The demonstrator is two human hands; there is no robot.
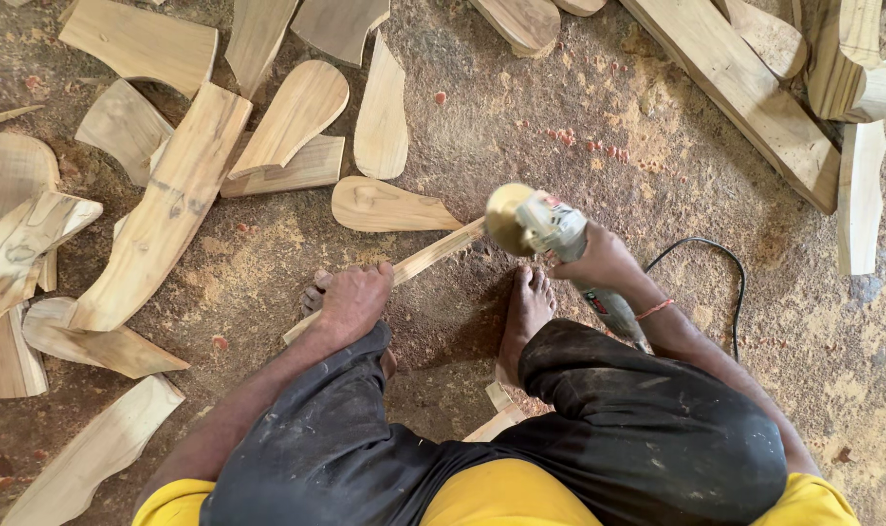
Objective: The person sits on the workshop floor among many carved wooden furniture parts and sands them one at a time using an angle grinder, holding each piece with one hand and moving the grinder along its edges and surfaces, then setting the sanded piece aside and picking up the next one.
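I squat on a sawdust-covered floor. My left hand (353, 297) presses down on a long thin wooden strip (433, 255) that runs diagonally across the floor, and toes of my left foot show beside the hand. My right hand (602, 261) grips a hand-held angle grinder (545, 226) whose round sanding disc (507, 216) hovers at the strip's upper end. My right foot (527, 310) stands just below the disc.
Many curved cut wooden pieces (170, 209) lie scattered at the left and top. Longer planks (745, 93) lie stacked at the top right. The grinder's black cable (725, 255) loops on the floor at the right. Sawdust covers the ground.
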